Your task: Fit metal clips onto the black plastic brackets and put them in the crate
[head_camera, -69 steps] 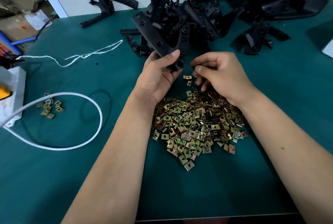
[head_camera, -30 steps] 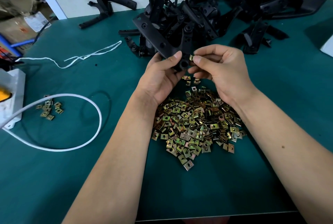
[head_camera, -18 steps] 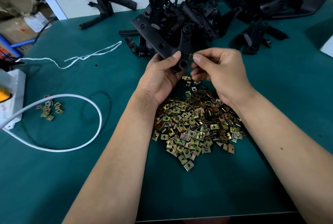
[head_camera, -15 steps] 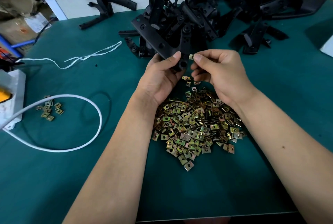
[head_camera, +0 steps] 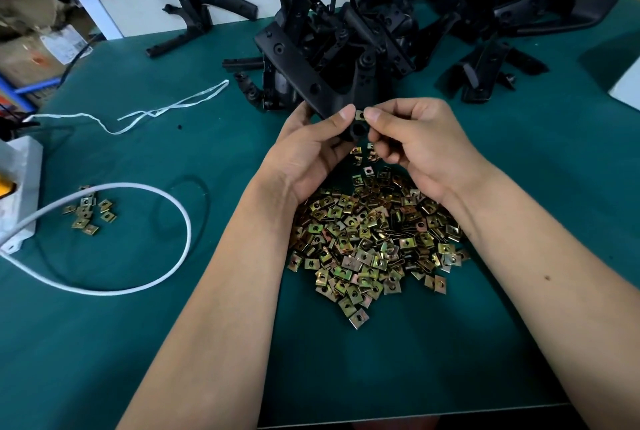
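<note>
The left hand (head_camera: 313, 149) grips the near end of a long black plastic bracket with round holes along its flat face (head_camera: 298, 71), thumb laid over the top edge, fingers curled beneath; the bracket rises away from the person, tilted up and to the left. The right hand (head_camera: 420, 142) pinches a small square brass-coloured metal clip (head_camera: 359, 114) between thumb and forefinger, held against the bracket's near end, just beside the left thumb tip; whether the clip is fully seated cannot be told. Directly below both hands lies a loose heap of matching brass-coloured clips (head_camera: 372, 242) on the dark green table mat (head_camera: 519, 170), partly covered by the wrists. Behind the held bracket sits a tangled pile of black plastic brackets (head_camera: 433, 17) reaching to the far right corner; one separate black bracket (head_camera: 201, 17) lies apart at the far left edge. To the left, a thick white cable (head_camera: 162, 277) loops across the mat from a white box (head_camera: 19, 187), a small cluster of clips (head_camera: 88, 209) inside the loop. A thin white string (head_camera: 166, 111) lies farther back. No crate is in view.
</note>
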### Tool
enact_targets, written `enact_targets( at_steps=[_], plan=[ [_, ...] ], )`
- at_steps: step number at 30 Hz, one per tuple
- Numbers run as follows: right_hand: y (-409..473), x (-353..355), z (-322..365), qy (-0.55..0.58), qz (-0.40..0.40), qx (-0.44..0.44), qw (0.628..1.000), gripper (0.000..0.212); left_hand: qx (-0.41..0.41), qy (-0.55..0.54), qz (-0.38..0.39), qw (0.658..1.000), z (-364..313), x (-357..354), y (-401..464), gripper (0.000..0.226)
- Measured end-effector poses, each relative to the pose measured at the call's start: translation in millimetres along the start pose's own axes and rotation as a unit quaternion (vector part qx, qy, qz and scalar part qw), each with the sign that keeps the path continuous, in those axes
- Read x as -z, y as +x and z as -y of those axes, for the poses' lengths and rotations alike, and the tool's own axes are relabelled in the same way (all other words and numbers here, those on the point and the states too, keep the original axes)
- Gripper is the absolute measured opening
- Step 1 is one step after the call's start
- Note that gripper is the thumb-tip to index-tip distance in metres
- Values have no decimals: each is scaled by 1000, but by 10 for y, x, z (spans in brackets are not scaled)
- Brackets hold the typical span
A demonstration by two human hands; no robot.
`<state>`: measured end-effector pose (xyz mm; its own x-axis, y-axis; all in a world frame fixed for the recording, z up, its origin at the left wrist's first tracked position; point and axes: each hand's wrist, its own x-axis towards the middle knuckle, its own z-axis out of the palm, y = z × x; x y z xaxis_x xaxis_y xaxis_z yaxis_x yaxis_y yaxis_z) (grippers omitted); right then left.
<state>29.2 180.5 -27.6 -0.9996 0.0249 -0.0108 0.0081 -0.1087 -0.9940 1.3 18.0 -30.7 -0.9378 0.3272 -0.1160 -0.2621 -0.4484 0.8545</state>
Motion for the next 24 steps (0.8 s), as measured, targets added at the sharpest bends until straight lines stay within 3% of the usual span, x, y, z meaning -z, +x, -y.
enact_targets(
  at_steps=[4, 9, 12, 14, 16, 18, 20, 24],
  plan=[
    [18, 58, 5, 26, 15, -4, 1000, 14, -15, 26, -9, 1000, 13, -26, 14, 39],
    [45, 60, -34, 30, 0, -3, 1000, 13, -94, 108, -41, 989, 27, -66, 15, 48],
    [73, 80, -35, 26, -17, 16, 999, 16, -116, 89, -37, 989, -10, -47, 8, 40],
    [96, 151, -47, -119, -62, 79, 988, 15, -114, 32, -53, 992, -49, -7, 9, 34],
    [110, 213, -77, -347, -71, 147, 924, 14, -102, -25, -74, 992, -81, 50, 14, 33],
    [115, 221, -104, -500, -16, 138, 855, 19, -92, -49, -88, 991, -105, 97, 19, 33],
    [119, 195, -113, -544, 22, 116, 831, 17, -87, -66, -93, 990, -116, 114, 16, 33],
    [97, 184, -62, -515, 50, 122, 847, 10, -75, -115, -98, 986, -112, 111, 19, 37]
  ],
)
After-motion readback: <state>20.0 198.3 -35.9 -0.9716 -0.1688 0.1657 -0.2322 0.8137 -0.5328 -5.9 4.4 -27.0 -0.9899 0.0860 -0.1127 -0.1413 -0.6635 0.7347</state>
